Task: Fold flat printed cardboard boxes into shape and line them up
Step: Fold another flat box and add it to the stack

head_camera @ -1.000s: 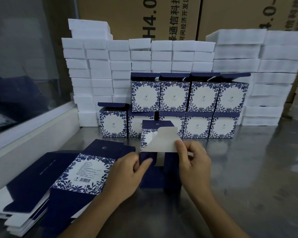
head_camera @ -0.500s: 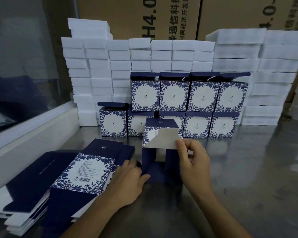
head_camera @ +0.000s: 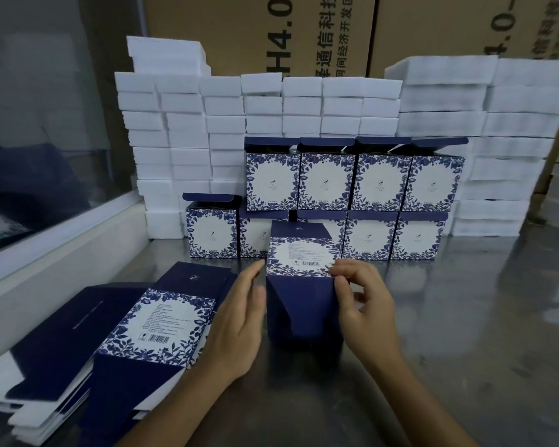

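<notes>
1. Brushed steel tabletop [head_camera: 465,333], bare and reflective across the right and near-right; bounded on the left by a white ledge [head_camera: 62,250] under a glass pane.
2. At the far edge, a wall of white foam blocks [head_camera: 304,104], with brown shipping cartons [head_camera: 255,33] rising behind.
3. Against that wall, folded boxes [head_camera: 381,182] in two tiers: four on top, a row below, lids standing open, printed fronts facing near.
4. Near centre, the box being folded [head_camera: 300,285], standing on the steel just in front of the lower row; barcode panel tilted up and away, dark blue flaps facing near.
5. Left hand [head_camera: 236,324] flat-fingered and relaxed, just beside the box's left edge; contact with the side not clear.
6. Right hand [head_camera: 365,301] curled at the box's upper right corner, fingertips pinching the edge of the blue flap.
7. Near left, a stack of flat blanks [head_camera: 155,321], fanned and overhanging one another, reaching close to the left wrist; narrow gap between stack and box.
8. Open steel right of the right forearm, out to the right edge of view.
</notes>
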